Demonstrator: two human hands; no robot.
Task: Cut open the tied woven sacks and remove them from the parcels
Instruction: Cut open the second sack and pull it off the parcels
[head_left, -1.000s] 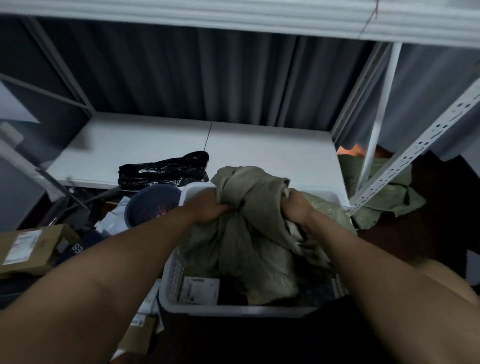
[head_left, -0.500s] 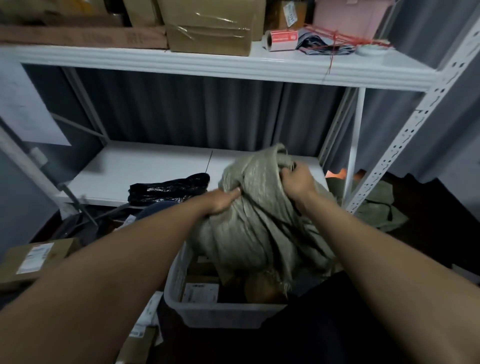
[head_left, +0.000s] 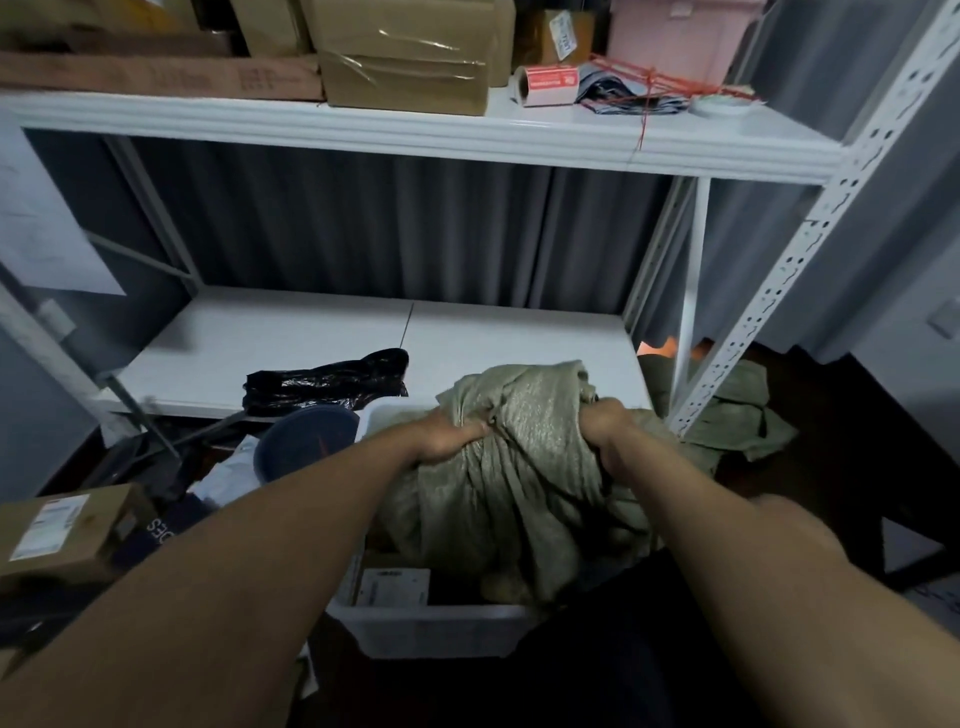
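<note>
Left of the fingers, low at the frame edge: a cardboard box (head_left: 62, 530) with a white shipping label, lying among dark clutter on the floor. Nearer the fingers, a round dark blue tub (head_left: 306, 441); contents not discernible. Behind it, on the lower shelf (head_left: 311, 343), a crumpled black plastic bag (head_left: 324, 382).

Left hand (head_left: 449, 439): fingers curled into a fold of the woven sack (head_left: 519, 467), clamped on the cloth. Sack is grey-green, bunched, held between both hands above the white plastic crate (head_left: 431, 631), its lower part hanging into the crate. Inside the crate, below the left-hand fingers: a parcel with a white label (head_left: 397, 587) and brown cardboard beside it; remaining contents hidden by the sack.

Right hand (head_left: 605, 428): fingers closed on the upper right of the sack, clamped on the cloth.

Above the fingers: upper shelf (head_left: 415, 132) carrying taped cardboard boxes (head_left: 405, 57), a roll of red labels (head_left: 548, 83), a dark bundle tied with red string (head_left: 649, 85) and a pink bin (head_left: 680, 36).

Right of the fingers: perforated white shelf upright (head_left: 779, 270) standing close beside the right hand; behind it, more green sacking (head_left: 737, 415) heaped on the floor. Dark curtain (head_left: 389, 234) behind the shelving.
</note>
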